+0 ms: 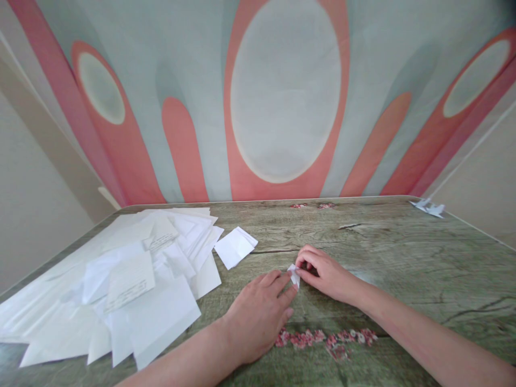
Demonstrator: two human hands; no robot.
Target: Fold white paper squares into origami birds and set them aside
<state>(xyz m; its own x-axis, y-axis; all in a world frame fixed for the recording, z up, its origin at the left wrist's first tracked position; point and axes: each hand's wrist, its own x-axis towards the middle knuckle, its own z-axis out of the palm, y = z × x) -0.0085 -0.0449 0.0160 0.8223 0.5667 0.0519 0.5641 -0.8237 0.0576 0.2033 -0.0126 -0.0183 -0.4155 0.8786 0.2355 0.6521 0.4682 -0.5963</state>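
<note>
Merely small, white, folded paper (294,274).

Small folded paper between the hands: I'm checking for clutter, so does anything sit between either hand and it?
Nothing visible does. The right hand pinches the small folded paper, and the left hand touches it. The pile of white sheets and the folded square lie to the left, apart.

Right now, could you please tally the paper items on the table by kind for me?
Pile of loose white sheets: 1, sheets too overlapped to count
Folded white square: 1
Small folded piece, touched by left hand and right hand: 1
Folded paper cluster, far right corner: 1
Total: 4
</note>
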